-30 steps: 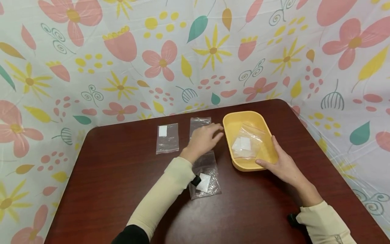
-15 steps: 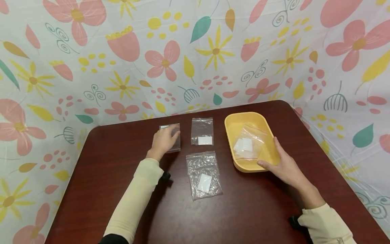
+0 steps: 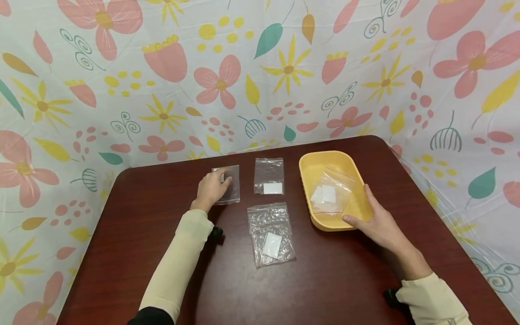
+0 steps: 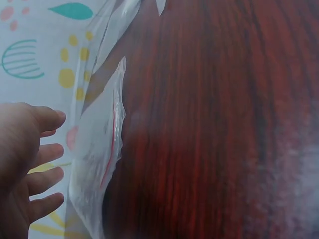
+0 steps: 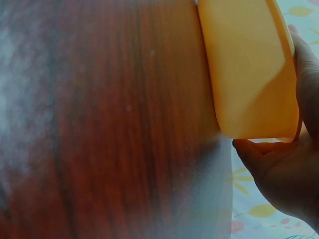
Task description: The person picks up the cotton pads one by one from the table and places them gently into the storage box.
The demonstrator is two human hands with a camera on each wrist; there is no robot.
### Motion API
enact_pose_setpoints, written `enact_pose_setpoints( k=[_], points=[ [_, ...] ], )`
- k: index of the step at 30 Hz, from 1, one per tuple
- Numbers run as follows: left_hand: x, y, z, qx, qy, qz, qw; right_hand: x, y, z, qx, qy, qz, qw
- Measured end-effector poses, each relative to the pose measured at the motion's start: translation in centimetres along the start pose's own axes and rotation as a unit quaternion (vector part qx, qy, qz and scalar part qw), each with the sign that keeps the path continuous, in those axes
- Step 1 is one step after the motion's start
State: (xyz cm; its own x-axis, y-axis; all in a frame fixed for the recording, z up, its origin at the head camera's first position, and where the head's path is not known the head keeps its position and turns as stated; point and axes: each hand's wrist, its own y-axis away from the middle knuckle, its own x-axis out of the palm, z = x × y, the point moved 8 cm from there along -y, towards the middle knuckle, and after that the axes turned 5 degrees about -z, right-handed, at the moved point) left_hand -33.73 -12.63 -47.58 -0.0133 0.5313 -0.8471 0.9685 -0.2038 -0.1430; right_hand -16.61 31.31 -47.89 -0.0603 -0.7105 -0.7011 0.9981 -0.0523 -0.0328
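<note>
My left hand (image 3: 209, 188) hovers over the leftmost clear zip bag (image 3: 233, 195), covering part of it and its white label. In the left wrist view the fingers (image 4: 47, 180) are loosely bent, beside a bag with a red zip line (image 4: 97, 154) and apart from it. My right hand (image 3: 383, 225) holds the yellow plastic tray (image 3: 359, 201) by its near right corner, thumb at the near rim and fingers along the right side. Inside the tray lie clear zip bags (image 3: 343, 192) with white labels; how many overlap cannot be told.
Two more clear zip bags lie flat on the dark wooden table (image 3: 317, 280): one behind (image 3: 270, 170) and a larger crinkled one in front (image 3: 260, 221), each with a white piece. A flower-patterned cloth (image 3: 162, 72) hangs behind and beside the table.
My left hand has moved left from beside the tray, past the back middle bag, to the leftmost bag. My right hand stays on the tray, which has not moved.
</note>
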Motion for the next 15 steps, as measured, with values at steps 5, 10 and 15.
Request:
enact_pose_setpoints(
  k=[5, 10, 15],
  points=[
    [0.7, -0.4, 0.7, -0.011, 0.008, 0.011, 0.9998, 0.0, 0.1, 0.0, 0.002, 0.000, 0.001, 1.000],
    [1.1, -0.8, 1.0, -0.007, 0.015, 0.009, 0.9998, 0.0, 0.0, 0.0, 0.001, 0.005, -0.005, 1.000],
    [1.7, -1.1, 1.3, -0.004, 0.007, 0.009, 0.9999, -0.1, 0.0, 0.1, -0.007, 0.004, -0.008, 1.000]
  ],
)
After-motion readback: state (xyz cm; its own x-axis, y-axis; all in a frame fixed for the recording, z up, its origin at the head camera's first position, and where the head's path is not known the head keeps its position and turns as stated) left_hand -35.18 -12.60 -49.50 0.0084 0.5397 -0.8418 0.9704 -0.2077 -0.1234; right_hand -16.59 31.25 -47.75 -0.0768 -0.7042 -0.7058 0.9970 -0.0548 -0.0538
